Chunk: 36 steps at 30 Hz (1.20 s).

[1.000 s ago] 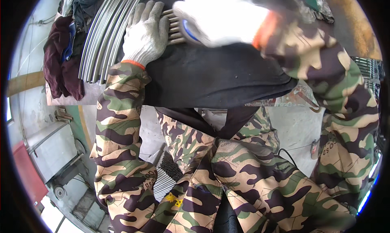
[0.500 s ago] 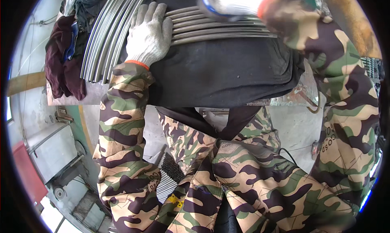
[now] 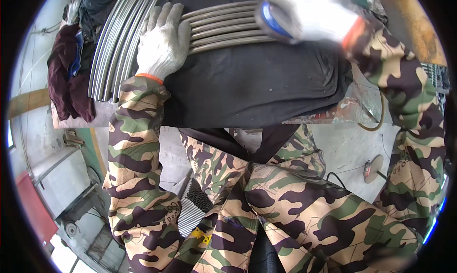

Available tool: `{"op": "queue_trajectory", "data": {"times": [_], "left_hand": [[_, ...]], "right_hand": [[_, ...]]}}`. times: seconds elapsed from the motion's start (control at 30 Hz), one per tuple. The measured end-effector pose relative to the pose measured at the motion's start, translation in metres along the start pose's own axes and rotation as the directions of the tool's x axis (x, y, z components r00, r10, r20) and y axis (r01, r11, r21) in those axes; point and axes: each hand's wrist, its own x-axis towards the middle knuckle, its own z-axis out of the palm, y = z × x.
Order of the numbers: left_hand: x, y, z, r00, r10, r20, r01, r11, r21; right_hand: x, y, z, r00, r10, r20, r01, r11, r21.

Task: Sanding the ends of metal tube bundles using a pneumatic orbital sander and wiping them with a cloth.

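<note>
Left hand (image 3: 162, 40), fingers spread flat, presses a row of curved metal rods (image 3: 223, 25) on black cloth (image 3: 252, 87); blurred right hand (image 3: 309, 11) apparently grips a blue-banded tool (image 3: 269, 21).

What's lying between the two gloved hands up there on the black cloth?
In the head view, a flat bundle of grey metal rods spans the gap. The left hand rests flat on one end; the right hand, blurred, sits over the other with something blue.

Rod stack (image 3: 112, 44) left, cloth (image 3: 257, 90) free.
</note>
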Motion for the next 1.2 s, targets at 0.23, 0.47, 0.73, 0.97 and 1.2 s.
{"op": "queue_trajectory", "data": {"times": [0.23, 0.47, 0.73, 0.97, 1.2], "left_hand": [[-0.009, -0.002, 0.003, 0.980, -0.118, 0.158, 0.112, 0.993, 0.049], [-0.009, -0.001, -0.001, 0.968, -0.136, 0.211, 0.134, 0.991, 0.019], [-0.011, 0.005, -0.006, 0.965, -0.131, 0.226, 0.130, 0.991, 0.019], [-0.011, 0.010, -0.008, 0.976, -0.119, 0.185, 0.112, 0.993, 0.046], [-0.013, 0.008, 0.001, 0.991, -0.091, 0.103, 0.087, 0.995, 0.042]], "right_hand": [[-0.008, 0.009, -0.003, 1.000, 0.003, 0.030, -0.002, 1.000, -0.027], [-0.001, 0.018, 0.000, 0.997, 0.069, 0.025, -0.067, 0.995, -0.078], [-0.008, 0.024, 0.003, 0.993, 0.093, 0.073, -0.086, 0.992, -0.097], [-0.018, 0.009, -0.014, 0.995, -0.025, 0.094, 0.030, 0.998, -0.048], [-0.012, 0.023, -0.006, 1.000, 0.002, 0.019, -0.001, 0.998, -0.071]]}}
